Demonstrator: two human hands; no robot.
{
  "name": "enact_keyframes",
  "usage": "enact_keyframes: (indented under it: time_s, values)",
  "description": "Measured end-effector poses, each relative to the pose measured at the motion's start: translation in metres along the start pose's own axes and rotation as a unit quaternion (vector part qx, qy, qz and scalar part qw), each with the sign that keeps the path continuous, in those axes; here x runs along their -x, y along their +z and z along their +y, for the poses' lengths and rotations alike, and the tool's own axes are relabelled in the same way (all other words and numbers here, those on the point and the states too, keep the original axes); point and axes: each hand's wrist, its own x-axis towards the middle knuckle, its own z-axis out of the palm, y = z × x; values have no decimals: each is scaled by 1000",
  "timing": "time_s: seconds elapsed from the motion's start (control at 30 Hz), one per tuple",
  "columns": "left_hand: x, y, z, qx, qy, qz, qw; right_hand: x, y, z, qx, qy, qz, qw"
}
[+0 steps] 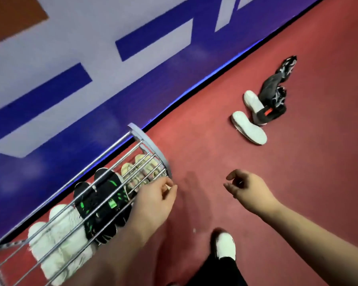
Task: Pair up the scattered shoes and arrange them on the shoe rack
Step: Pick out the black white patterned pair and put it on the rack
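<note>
The rack (153,147) stands against the wall (91,38), and three pairs sit side by side under its top metal bars. These are a white pair (58,234) at the far left, a black-and-green pair (103,201) in the middle, and a beige pair (139,168) next to the grey end piece. I can't make out a brand on any of them.

The left hand (153,201) is at the rack's front corner. Its fingers are loosely curled with the thumb close to the forefinger, and I see nothing held between them. I cannot tell if it touches the bars. The right hand (248,190) hangs over the red floor (298,182), fingers slack and half curled, holding nothing.

Well off from the rack, near the wall, lie the loose shoes. Two white shoes (249,127) are turned soles up. A black shoe (267,114) with a red tab lies against the farther one, and dark patterned shoes (288,64) are heaped behind. The tab is too small to read.

The wall carries big blue strokes on pale lilac, cropped too much to read as letters. A foot (225,246) in a white shoe is planted below the right hand.
</note>
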Motion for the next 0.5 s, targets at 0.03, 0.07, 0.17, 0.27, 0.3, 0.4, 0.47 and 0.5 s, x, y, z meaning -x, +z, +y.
enact_keyframes:
  time_s: [0.03, 0.07, 0.17, 0.27, 0.3, 0.4, 0.47, 0.5]
  values:
    - [-10, 9, 17, -9, 16, -8, 1000, -3, -19, 11, -4, 10, 14, 1000]
    - [-21, 19, 35, -16, 32, -15, 999, -6, -39, 21, -7, 19, 27, 999]
    - [-49, 52, 82, -38, 74, -29, 996, -20, -89, 48, -44, 54, 65, 995]
    - [-74, 82, 128, -49, 105, -40, 992, -35, -133, 74, -64, 68, 76, 993]
    - [-83, 91, 142, -50, 110, -45, 992, -40, -147, 82, -65, 70, 78, 992]
    - [-112, 120, 180, -63, 123, -57, 989, -56, -188, 109, -60, 82, 85, 991]
    - [-132, 138, 204, -72, 129, -53, 988, -70, -215, 122, -52, 82, 89, 991]
    - [-143, 148, 216, -78, 126, -52, 988, -78, -229, 129, -47, 82, 90, 991]
